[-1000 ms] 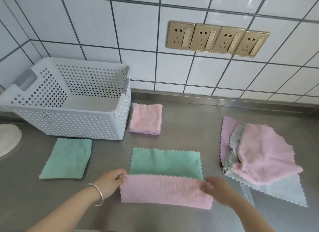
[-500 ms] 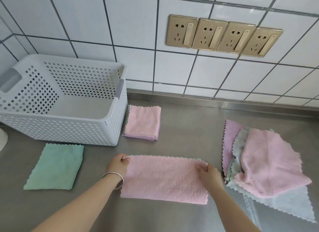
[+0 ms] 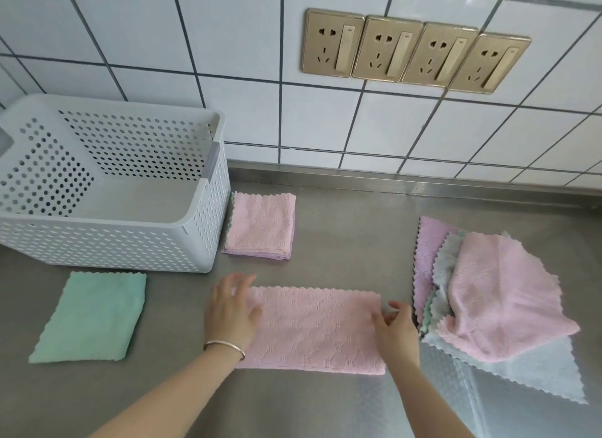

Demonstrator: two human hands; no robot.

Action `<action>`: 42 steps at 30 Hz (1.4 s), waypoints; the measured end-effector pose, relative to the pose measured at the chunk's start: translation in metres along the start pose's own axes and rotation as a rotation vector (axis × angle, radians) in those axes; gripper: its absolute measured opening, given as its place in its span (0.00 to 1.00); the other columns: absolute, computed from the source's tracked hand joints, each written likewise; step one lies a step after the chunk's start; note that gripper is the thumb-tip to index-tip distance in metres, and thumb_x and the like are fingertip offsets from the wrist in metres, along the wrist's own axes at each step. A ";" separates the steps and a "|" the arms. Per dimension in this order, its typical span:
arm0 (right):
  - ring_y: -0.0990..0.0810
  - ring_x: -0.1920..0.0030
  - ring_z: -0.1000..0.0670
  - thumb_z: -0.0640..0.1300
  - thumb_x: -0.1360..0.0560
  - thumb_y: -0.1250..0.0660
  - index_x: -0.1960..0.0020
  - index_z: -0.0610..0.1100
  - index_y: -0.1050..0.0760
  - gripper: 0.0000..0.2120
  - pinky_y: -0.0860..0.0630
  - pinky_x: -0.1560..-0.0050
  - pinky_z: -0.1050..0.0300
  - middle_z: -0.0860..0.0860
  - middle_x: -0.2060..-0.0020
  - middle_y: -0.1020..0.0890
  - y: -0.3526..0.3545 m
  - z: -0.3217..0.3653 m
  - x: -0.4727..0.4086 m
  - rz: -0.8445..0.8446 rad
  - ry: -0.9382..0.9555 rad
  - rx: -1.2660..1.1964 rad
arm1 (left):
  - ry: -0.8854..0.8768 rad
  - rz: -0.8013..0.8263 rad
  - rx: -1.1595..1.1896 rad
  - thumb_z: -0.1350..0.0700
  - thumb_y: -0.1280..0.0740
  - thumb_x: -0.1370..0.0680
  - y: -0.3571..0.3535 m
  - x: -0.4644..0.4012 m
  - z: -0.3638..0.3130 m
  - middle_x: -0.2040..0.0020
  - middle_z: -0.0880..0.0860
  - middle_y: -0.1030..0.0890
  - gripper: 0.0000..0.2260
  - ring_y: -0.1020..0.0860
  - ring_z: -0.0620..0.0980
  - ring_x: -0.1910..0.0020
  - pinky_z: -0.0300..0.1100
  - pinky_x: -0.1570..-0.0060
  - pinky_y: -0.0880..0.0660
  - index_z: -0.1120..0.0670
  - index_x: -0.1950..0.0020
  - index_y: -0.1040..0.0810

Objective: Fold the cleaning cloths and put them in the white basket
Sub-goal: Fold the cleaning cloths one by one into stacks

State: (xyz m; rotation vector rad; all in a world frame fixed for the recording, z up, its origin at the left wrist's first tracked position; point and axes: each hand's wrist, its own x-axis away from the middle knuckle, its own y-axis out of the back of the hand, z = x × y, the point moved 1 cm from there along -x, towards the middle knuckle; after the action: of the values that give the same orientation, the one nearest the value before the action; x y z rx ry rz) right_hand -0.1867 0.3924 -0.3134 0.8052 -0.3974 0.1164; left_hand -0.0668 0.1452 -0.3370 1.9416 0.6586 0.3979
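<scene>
A pink cloth (image 3: 312, 326) lies folded in half into a long strip on the steel counter in front of me. My left hand (image 3: 231, 310) rests flat on its left end, fingers spread. At the right end my right hand (image 3: 395, 326) touches the cloth's edge with loosely curled fingers. The white perforated basket (image 3: 195, 238) stands at the back left, with no cloth visible inside. A folded pink cloth (image 3: 260, 225) lies just right of the basket. In front of the basket lies a folded green cloth (image 3: 91, 317).
A loose pile of unfolded cloths (image 3: 488, 294), pink, purple and pale blue, lies at the right. A row of gold wall sockets (image 3: 413, 51) sits on the white tiled wall behind the counter.
The near pink half was folded up over the green side, so the cloth now shows only pink. My hands have let go of the corners and rest on the cloth's ends.
</scene>
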 end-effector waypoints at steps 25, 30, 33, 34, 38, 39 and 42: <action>0.30 0.64 0.45 0.43 0.28 0.35 0.67 0.53 0.42 0.17 0.37 0.64 0.55 0.52 0.65 0.28 -0.012 0.001 0.080 -0.139 0.224 0.217 | -0.121 0.457 0.540 0.56 0.36 0.24 0.009 0.039 -0.111 0.42 0.44 0.21 0.11 0.25 0.42 0.41 0.36 0.37 0.32 0.45 0.44 0.22; 0.29 0.76 0.42 0.37 0.38 0.26 0.66 0.49 0.39 0.21 0.45 0.78 0.58 0.50 0.76 0.27 -0.032 0.023 0.099 -0.187 0.429 0.174 | 0.062 0.470 0.705 0.57 0.32 0.28 0.026 0.033 -0.121 0.65 0.41 0.19 0.10 0.23 0.34 0.64 0.29 0.56 0.29 0.43 0.66 0.22; 0.30 0.83 0.48 0.37 0.51 0.21 0.70 0.49 0.36 0.24 0.59 0.77 0.71 0.52 0.79 0.28 -0.043 0.031 0.105 -0.138 0.527 0.265 | 0.117 0.377 0.609 0.53 0.29 0.30 0.028 0.030 -0.113 0.65 0.43 0.20 0.08 0.23 0.40 0.64 0.27 0.61 0.31 0.45 0.66 0.25; 0.29 0.82 0.49 0.37 0.53 0.21 0.70 0.48 0.33 0.23 0.58 0.77 0.71 0.52 0.78 0.28 -0.045 0.032 0.106 -0.163 0.564 0.280 | 0.143 0.346 0.584 0.52 0.28 0.31 0.029 0.030 -0.110 0.64 0.43 0.21 0.08 0.23 0.42 0.62 0.29 0.61 0.31 0.45 0.65 0.26; 0.27 0.73 0.50 0.37 0.49 0.25 0.66 0.48 0.34 0.20 0.36 0.77 0.63 0.54 0.73 0.27 -0.058 0.030 0.112 -0.182 0.780 0.295 | 0.297 0.298 0.581 0.53 0.28 0.31 0.030 0.031 -0.096 0.59 0.47 0.20 0.08 0.23 0.47 0.56 0.34 0.56 0.31 0.49 0.58 0.26; 0.27 0.72 0.50 0.37 0.48 0.27 0.64 0.49 0.36 0.21 0.35 0.75 0.62 0.54 0.72 0.27 -0.061 0.029 0.113 -0.188 0.833 0.299 | 0.336 0.289 0.601 0.53 0.28 0.31 0.030 0.032 -0.092 0.57 0.49 0.20 0.08 0.22 0.48 0.55 0.35 0.55 0.30 0.49 0.56 0.26; 0.28 0.72 0.50 0.40 0.51 0.29 0.62 0.50 0.40 0.24 0.36 0.73 0.62 0.55 0.73 0.28 -0.071 0.029 0.118 -0.164 0.906 0.332 | 0.447 0.274 0.679 0.53 0.30 0.30 0.033 0.031 -0.086 0.59 0.47 0.21 0.05 0.23 0.47 0.57 0.32 0.61 0.31 0.49 0.57 0.25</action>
State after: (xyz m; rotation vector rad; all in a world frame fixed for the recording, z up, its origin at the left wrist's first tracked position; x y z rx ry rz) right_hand -0.0690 0.3168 -0.2971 1.0172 0.5566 0.3801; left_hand -0.0788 0.2142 -0.2698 2.6338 0.8926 0.8838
